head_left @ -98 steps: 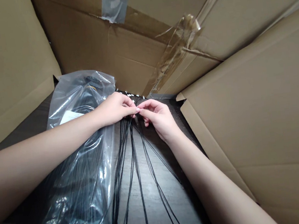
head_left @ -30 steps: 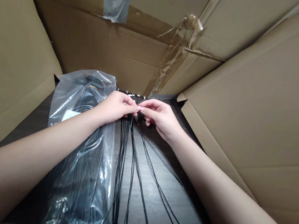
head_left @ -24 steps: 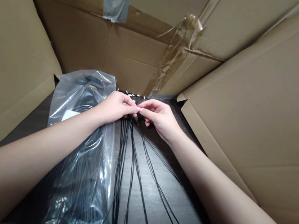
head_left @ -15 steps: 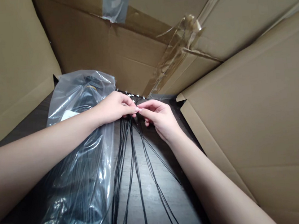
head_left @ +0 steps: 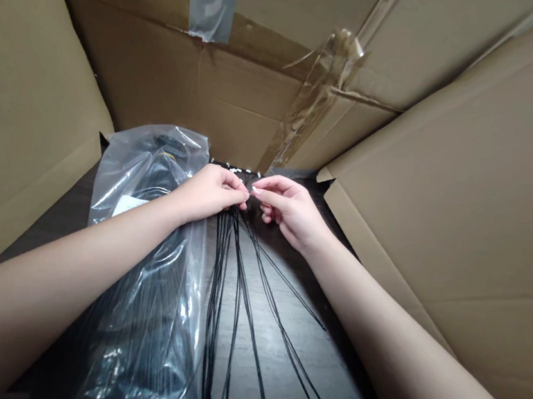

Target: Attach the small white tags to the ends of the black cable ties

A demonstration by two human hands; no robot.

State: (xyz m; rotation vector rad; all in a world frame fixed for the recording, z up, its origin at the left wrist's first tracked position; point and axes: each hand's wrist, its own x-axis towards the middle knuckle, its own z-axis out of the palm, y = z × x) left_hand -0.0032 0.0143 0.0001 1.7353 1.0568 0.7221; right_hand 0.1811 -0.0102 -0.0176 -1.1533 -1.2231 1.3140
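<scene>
While left hand (head_left: 210,193) pinches black cords (head_left: 240,280) between fingers, right hand (head_left: 292,212) curls just beside, grip unclear; clear plastic bag (head_left: 146,169) left of fingers.

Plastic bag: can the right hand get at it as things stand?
Probably, but the left forearm lies across the plastic bag, so the right hand would have to reach over it.

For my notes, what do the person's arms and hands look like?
The left arm and right arm are bare, with no sleeves in view. Neither the left hand nor the right hand shows gloves, rings, a watch or bracelets. The fingernails look glossy, perhaps polished, but are too small to tell.
</scene>
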